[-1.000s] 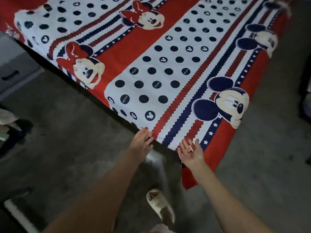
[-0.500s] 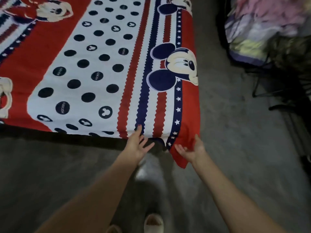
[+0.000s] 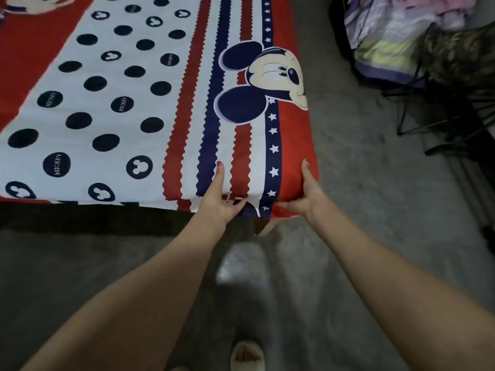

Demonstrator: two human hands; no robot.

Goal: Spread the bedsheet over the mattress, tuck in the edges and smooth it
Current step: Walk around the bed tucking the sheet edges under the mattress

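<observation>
A red, white and navy cartoon-mouse bedsheet lies flat over the low mattress and fills the upper left of the view. Both hands are at its near right corner. My left hand lies with one finger straight on top of the sheet while the other fingers curl round the front edge. My right hand holds the red corner, thumb up along the side and fingers curled under the hanging cloth. The mattress itself is hidden under the sheet.
Grey carpet runs in front of the bed and along its right side. A pile of folded bedding rests on a dark metal rack at the upper right. My slippered foot stands at the bottom.
The view has swung right and closer to the bed corner. Both hands went from hovering open at the edge to taking hold of the sheet's corner.
</observation>
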